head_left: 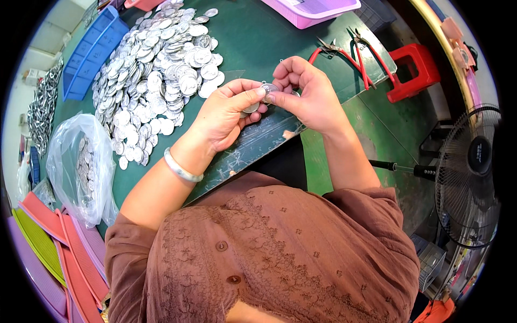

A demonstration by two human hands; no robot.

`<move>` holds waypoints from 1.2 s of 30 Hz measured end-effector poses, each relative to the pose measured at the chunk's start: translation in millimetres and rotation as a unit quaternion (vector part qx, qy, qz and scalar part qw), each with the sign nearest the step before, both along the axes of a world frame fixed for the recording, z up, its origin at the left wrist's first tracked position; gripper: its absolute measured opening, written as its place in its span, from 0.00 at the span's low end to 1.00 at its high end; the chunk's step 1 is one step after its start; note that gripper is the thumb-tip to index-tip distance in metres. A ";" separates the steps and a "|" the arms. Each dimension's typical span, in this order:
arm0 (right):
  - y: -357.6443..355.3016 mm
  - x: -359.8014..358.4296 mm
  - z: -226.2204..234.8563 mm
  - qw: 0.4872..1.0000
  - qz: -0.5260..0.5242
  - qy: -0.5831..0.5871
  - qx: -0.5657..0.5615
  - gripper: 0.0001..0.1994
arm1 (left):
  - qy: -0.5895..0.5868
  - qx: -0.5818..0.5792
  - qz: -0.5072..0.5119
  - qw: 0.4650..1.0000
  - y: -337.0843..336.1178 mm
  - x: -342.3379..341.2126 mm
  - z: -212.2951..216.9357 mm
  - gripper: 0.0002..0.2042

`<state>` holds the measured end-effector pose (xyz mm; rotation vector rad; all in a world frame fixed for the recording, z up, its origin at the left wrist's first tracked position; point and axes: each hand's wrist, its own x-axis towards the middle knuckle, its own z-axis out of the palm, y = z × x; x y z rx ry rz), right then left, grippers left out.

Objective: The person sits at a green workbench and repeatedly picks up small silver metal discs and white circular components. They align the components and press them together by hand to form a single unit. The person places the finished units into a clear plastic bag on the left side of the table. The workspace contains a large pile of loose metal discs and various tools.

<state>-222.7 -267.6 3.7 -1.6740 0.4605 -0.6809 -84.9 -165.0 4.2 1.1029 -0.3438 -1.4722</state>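
Close together above the table's near edge, both my hands are closed on small round silver metal discs. My left hand (235,110), with a pale bangle (183,166) on its wrist, pinches a silver disc (267,90) between thumb and fingers; more discs show under its fingers. My right hand (308,94) meets it from the right, its thumb at the same disc and its fingers curled. Something small and metallic shows at the right fingers, too small to name. A large heap of similar silver discs (156,81) lies on the green table (242,40) beyond my left hand.
Two red-handled pliers (344,56) lie at the table's right. A blue bin (94,54) and a clear plastic bag (81,167) of discs stand left; a purple basket (312,11) is at the back. Right of the table are a red stool (412,72) and a black fan (468,177).
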 end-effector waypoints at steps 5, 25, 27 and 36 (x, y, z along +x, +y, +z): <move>-11.1 -17.6 -3.2 0.986 -0.085 0.037 -0.139 0.06 | -0.002 0.004 0.011 1.000 1.1 2.1 -1.2 0.05; -0.1 -39.8 -10.0 0.911 -0.102 0.193 -0.350 0.10 | -0.295 -0.001 -0.107 0.950 -7.2 -17.9 4.9 0.11; 0.9 -39.7 -10.4 0.914 -0.104 0.189 -0.343 0.10 | -0.369 -0.015 -0.115 0.922 -13.7 -24.2 1.4 0.09; -1.8 -42.5 -12.0 0.938 -0.090 0.139 -0.304 0.10 | -0.347 0.007 -0.118 0.930 -24.2 -21.7 -2.3 0.04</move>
